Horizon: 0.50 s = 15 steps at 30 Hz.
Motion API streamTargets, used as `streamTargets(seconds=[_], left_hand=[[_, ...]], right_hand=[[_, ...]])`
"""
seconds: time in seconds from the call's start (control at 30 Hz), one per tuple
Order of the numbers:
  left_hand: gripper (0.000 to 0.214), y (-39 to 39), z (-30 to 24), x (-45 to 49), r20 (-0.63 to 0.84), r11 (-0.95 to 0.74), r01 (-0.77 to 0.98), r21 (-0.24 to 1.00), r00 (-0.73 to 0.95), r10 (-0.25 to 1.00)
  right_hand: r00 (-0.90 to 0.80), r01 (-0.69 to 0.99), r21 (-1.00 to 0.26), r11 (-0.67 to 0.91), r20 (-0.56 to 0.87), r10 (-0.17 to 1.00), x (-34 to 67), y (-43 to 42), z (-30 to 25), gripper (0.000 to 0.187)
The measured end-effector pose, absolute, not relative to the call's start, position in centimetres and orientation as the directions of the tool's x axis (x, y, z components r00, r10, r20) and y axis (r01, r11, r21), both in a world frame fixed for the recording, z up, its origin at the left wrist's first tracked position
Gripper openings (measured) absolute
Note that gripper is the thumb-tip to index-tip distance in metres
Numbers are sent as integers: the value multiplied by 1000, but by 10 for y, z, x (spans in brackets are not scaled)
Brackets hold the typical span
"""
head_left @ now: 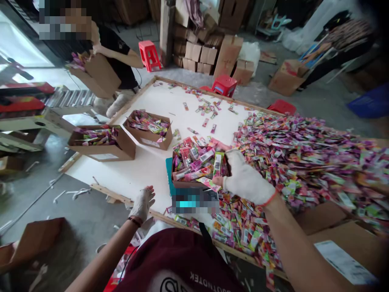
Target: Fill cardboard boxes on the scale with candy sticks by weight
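Note:
My right hand (pixel 243 174), in a white fingerless glove, is at the right side of a small cardboard box (pixel 188 184) heaped with colourful stick sachets. Its thumb and fingers curve around several sachets (pixel 218 164) on top of the heap; the fingertips are partly hidden. The box rests on a teal-edged device (pixel 169 174) with a lit, blurred display. Near the table's front edge my left hand (pixel 142 205), gloved the same way, hovers with fingers stretched out and nothing in it.
A large sachet pile (pixel 291 158) covers the right of the white table (pixel 121 174). Two filled boxes, one nearer (pixel 100 152) and one farther (pixel 148 138), stand left. A co-worker (pixel 118 52) holds another box (pixel 97 75) beside a roller conveyor (pixel 73 97). An open carton (pixel 343 243) is lower right.

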State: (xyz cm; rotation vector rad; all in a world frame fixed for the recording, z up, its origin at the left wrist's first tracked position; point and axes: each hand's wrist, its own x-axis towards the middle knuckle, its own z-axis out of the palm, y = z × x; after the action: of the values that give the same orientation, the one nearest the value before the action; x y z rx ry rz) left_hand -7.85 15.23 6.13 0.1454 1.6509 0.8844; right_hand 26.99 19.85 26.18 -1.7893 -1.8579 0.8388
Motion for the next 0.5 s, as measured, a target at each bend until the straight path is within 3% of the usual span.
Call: streamTargets(seconds=[0.1,0.2,0.33,0.5], left_hand=[[36,144,53,-80,-786,692,-372,618,-269,557],[37,139,50,-79,-763,661,-386,644,-251,596],[36,135,55,-76,-759,649,-404,644,-233,608],[36,135,63,-66,-758,658,-397,640,-187,625]], right_hand=[[-103,901,-429,-64,-354,929,239,224,248,100],[-2,953,-277,-121,-406,914,219,243,220,91],[-82,892,-448,-55,-281,956,216,252,201,44],[-118,790,-612,22,-117,986,257,242,235,23]])
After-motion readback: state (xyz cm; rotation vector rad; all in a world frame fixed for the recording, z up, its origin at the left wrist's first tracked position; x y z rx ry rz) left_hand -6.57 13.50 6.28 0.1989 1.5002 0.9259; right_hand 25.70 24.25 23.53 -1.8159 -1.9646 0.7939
